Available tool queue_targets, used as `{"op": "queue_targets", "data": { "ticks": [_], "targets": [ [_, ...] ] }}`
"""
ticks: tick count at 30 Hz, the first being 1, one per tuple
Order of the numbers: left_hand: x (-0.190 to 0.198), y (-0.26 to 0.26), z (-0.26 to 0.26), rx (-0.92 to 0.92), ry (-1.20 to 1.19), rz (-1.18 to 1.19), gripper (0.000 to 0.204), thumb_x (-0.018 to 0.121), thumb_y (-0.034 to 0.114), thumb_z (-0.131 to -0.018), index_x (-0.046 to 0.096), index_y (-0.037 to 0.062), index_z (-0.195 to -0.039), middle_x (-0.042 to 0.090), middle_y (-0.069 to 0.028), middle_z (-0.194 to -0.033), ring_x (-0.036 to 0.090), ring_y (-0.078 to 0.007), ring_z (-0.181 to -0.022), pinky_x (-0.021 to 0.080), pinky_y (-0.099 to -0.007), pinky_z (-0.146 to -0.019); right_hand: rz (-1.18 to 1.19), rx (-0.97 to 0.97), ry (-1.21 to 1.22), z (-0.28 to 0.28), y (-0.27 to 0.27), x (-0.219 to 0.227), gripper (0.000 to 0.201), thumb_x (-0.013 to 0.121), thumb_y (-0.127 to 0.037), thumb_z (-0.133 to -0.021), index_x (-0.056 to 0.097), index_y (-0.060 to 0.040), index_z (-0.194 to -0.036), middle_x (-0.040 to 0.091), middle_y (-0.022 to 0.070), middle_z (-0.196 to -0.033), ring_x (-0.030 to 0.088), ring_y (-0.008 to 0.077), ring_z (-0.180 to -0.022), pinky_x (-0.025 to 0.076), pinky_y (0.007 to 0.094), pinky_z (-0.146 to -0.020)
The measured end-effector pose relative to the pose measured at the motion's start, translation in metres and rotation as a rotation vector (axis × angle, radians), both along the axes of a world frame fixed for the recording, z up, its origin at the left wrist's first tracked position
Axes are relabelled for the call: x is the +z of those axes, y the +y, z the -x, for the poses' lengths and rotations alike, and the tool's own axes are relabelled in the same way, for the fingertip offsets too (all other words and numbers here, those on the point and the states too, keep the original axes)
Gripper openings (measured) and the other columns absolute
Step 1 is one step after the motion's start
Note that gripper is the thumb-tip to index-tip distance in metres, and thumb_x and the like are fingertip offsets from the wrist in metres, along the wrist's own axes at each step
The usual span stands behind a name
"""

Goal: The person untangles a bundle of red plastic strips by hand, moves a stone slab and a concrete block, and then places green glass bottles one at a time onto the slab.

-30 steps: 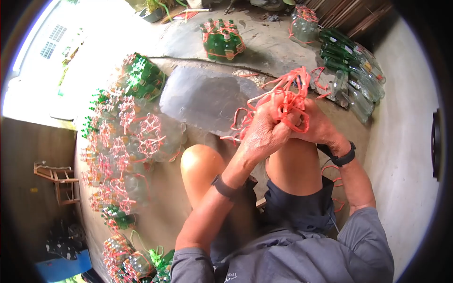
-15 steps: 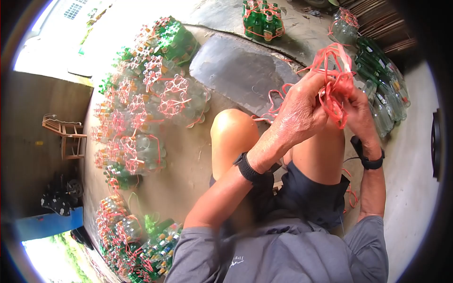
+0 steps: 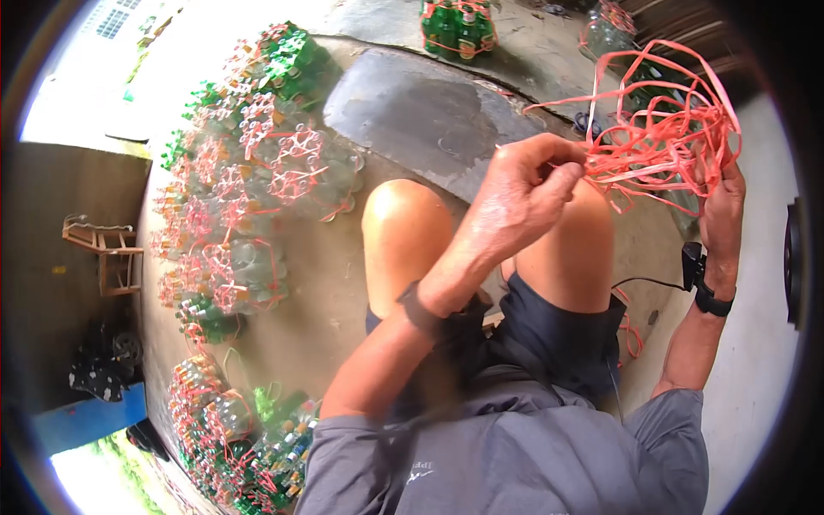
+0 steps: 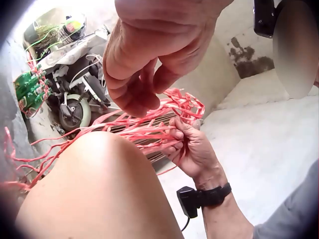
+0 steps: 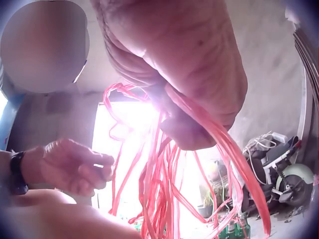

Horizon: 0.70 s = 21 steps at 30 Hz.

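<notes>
Pink ribbon tangle (image 3: 682, 154) lies inside my right grip (image 3: 723, 202), whose fingers and thumb grasp one side of it; its loops spread toward the other hand. My left grip (image 3: 528, 193) has bent fingers just beside these loops; whether it pinches one, I cannot tell. I judge the step is untangling, so next calls for drawing one strand gently free. Farther, tied green bottles (image 3: 451, 30) stand on the floor (image 3: 318, 292).

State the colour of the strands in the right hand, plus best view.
Pinkish red strands, shown best in the head view.
</notes>
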<state>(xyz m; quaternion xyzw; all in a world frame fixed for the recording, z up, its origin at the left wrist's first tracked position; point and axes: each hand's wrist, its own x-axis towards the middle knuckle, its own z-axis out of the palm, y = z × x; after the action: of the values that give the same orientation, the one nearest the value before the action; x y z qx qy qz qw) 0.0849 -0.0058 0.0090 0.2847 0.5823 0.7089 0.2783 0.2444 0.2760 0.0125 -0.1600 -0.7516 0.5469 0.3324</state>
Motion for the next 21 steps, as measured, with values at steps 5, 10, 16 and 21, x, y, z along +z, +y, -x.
{"op": "queue_targets", "data": {
  "ticks": [5,10,16,21],
  "targets": [
    [0.022,-0.036,0.002,0.062,0.004,0.14,0.018,0.061,0.006,-0.094,0.069,-0.0052,-0.107,0.07,-0.0073,-0.089,0.062,-0.0088,-0.076,0.051,-0.024,-0.068,0.059,-0.084,0.038,-0.05,0.048,0.002,0.036,0.052,-0.014,-0.103,0.058,-0.0058,-0.138,0.066,-0.0004,-0.107,0.057,0.0057,-0.088,0.046,0.0223,-0.078],
    [0.025,-0.077,0.013,0.198,0.055,0.274,0.016,0.062,0.004,-0.095,0.069,-0.0034,-0.107,0.072,-0.0071,-0.095,0.064,-0.0115,-0.081,0.053,-0.025,-0.075,0.142,-0.167,0.055,-0.067,0.046,0.012,0.04,0.057,-0.015,-0.101,0.055,-0.0061,-0.14,0.065,0.0112,-0.131,0.064,0.0109,-0.1,0.048,0.0243,-0.081],
    [0.031,-0.117,0.015,0.332,0.416,0.511,0.015,0.059,0.0,-0.095,0.069,-0.0017,-0.106,0.072,-0.0054,-0.093,0.064,-0.0105,-0.084,0.05,-0.0227,-0.078,0.04,-0.095,0.175,-0.068,0.022,0.01,0.041,0.057,-0.013,-0.102,0.053,-0.003,-0.141,0.068,0.0088,-0.124,0.064,0.0126,-0.096,0.052,0.0277,-0.082],
    [0.026,-0.136,0.004,0.298,0.405,0.477,0.018,0.054,-0.009,-0.093,0.065,-0.0024,-0.106,0.062,-0.0035,-0.102,0.058,-0.0075,-0.092,0.043,-0.0189,-0.085,0.082,-0.296,0.269,-0.065,0.029,0.03,0.038,0.056,-0.016,-0.103,0.053,-0.0043,-0.139,0.064,0.0095,-0.127,0.065,0.018,-0.106,0.054,0.0326,-0.095]
  ]
}}
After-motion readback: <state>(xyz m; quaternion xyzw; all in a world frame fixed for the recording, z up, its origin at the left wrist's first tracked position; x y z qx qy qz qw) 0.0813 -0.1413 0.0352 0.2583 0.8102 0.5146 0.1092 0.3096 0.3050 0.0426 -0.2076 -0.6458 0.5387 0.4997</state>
